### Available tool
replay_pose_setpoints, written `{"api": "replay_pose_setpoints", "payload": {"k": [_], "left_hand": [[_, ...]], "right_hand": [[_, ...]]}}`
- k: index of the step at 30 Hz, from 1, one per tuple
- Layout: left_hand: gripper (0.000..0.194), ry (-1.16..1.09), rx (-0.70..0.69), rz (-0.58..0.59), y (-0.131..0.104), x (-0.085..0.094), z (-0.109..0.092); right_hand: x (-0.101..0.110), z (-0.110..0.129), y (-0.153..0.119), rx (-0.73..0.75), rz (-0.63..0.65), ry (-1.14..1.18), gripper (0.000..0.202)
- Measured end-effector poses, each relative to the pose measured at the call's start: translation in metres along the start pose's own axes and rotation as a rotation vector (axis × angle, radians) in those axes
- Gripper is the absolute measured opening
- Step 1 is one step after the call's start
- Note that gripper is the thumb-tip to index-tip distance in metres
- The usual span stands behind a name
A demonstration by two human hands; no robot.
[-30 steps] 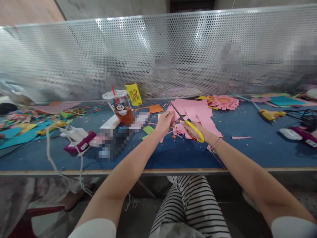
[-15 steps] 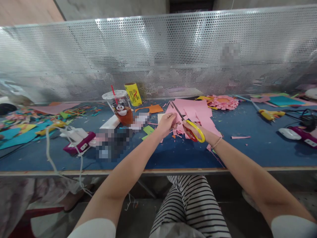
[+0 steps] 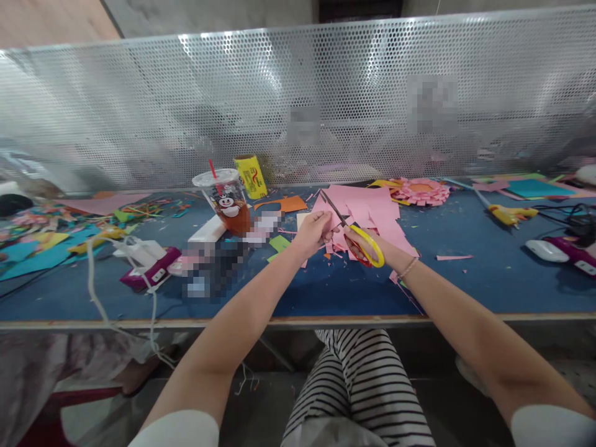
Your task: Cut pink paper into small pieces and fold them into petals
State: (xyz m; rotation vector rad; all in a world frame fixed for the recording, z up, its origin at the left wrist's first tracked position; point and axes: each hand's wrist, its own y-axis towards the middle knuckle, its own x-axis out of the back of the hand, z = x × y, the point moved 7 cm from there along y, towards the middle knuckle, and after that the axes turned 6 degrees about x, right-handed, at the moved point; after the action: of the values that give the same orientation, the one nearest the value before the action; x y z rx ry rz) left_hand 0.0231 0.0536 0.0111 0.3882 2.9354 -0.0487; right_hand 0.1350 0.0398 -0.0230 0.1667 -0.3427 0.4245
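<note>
Pink paper (image 3: pixel 331 223) is being pinched by your left hand (image 3: pixel 316 231) at frame centre, your right hand (image 3: pixel 356 244) gripping scissors (image 3: pixel 367 238); cut scraps (image 3: pixel 339 246) are lying below, a larger sheet (image 3: pixel 370 200) looking mostly unused.

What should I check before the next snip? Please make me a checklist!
1. Scissors held by the handles: ok, the right hand has them.
2. Pink paper piece held: ok, the left hand seems to pinch it.
3. Left hand clear of the blades: cannot tell; they look very close together.
4. Drink cup away from the scissors: ok, it stands beyond the left hand, off to the left.
5. Table tidy by the hands: not ok, paper scraps lie about.
</note>
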Motion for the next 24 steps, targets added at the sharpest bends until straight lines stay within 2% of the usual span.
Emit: {"api": "replay_pose_setpoints", "payload": {"k": [8, 17, 24], "left_hand": [[0.019, 0.003, 0.0, -0.017, -0.002, -0.001, -0.003], [0.022, 0.019, 0.001, 0.031, 0.0, -0.001, -0.001], [0.024, -0.001, 0.004, 0.022, 0.0, 0.0, -0.001]], "right_hand": [[-0.001, 0.013, -0.007, 0.04, 0.045, 0.0, 0.053], [0.001, 0.007, -0.004, 0.052, 0.005, -0.054, 0.057], [0.006, 0.016, -0.007, 0.088, -0.042, -0.167, 0.06]]}}
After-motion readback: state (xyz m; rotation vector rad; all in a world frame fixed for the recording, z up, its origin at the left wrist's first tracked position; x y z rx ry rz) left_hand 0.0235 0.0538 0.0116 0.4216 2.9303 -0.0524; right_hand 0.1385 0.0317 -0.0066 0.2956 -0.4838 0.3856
